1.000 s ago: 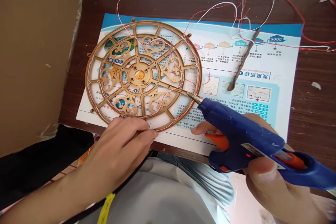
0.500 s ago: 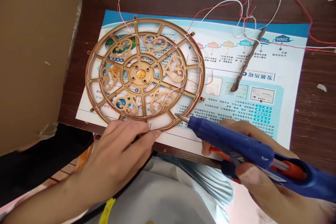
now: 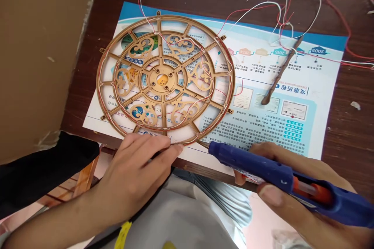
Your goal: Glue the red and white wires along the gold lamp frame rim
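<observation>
A round gold-coloured openwork frame, with spokes and scroll ornaments, lies flat on a printed sheet. Thin red and white wires run along its rings. At the near rim, my left hand presses and grips the edge with its fingers, the wire running beneath them. My right hand is wrapped round a blue hot glue gun, whose orange inner parts show. The gun's metal nozzle points left, close to the outer near edge of the rim, right of my left fingertips. Whether it touches the rim, I cannot tell.
Under the frame is a printed paper sheet on a dark wooden table. A brown stick-like piece lies on the sheet, with loose wires tangled near its top. A cardboard box stands at the left.
The glue gun's nozzle has moved from inside the rim, beside a spoke, to the rim's outer near side. Its orange inner part has shifted. My left hand stays on the rim; the view has shifted slightly.
</observation>
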### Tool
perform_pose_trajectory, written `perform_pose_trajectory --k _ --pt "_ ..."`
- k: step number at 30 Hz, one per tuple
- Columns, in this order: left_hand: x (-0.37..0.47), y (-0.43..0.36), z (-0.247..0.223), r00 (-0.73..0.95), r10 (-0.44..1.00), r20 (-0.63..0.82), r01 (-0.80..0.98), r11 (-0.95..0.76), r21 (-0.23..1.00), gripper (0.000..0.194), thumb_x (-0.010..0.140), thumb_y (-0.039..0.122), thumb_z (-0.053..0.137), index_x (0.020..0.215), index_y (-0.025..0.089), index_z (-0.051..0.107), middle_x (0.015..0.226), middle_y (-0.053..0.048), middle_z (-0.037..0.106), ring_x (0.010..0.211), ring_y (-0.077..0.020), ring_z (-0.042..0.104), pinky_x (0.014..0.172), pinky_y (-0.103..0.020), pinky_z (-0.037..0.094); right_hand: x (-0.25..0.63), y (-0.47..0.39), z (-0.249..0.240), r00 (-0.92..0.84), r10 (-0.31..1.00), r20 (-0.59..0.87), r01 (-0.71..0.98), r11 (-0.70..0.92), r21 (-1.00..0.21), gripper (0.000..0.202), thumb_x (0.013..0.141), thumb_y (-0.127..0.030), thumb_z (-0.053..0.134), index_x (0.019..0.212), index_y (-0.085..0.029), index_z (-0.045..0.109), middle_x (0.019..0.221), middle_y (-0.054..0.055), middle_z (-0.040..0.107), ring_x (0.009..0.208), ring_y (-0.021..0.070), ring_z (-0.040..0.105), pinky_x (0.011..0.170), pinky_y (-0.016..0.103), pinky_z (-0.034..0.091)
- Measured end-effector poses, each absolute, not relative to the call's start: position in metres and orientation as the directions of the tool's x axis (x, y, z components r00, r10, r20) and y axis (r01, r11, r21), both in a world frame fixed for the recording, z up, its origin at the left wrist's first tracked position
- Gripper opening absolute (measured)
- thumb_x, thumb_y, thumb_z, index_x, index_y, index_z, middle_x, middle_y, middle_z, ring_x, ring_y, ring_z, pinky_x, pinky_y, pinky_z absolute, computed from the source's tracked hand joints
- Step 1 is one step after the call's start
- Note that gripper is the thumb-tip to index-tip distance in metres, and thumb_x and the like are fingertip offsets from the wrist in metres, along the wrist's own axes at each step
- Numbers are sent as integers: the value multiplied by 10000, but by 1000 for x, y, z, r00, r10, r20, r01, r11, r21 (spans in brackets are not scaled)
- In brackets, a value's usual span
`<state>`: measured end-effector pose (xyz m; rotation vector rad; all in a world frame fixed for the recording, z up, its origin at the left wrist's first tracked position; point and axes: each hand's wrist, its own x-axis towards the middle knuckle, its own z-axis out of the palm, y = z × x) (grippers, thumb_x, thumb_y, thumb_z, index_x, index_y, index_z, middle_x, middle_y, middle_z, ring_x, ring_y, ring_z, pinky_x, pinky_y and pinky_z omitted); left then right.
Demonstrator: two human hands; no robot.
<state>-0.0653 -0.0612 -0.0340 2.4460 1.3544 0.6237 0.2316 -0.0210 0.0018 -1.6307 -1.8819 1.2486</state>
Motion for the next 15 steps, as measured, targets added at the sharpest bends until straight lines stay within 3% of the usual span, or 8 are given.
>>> perform_pose_trajectory --k 7,15 --pt "-63 -60 -33 494 846 198 692 -521 499 314 1128 62 536 1390 158 680 1166 -59 764 1028 -188 713 864 -391 488 248 -24 -15 -395 896 -205 533 42 -845 363 1067 -720 598 1029 -410 782 807 -38 801 618 198 767 442 236 576" --pt "-59 -56 -31 437 887 150 688 -437 579 299 1112 67 561 1351 198 685 1148 -59 729 1037 -184 698 908 -364 544 250 -23 -19 -386 895 -222 505 4 -863 368 1064 -721 596 1092 -421 807 841 -22 827 632 210 786 431 233 578"
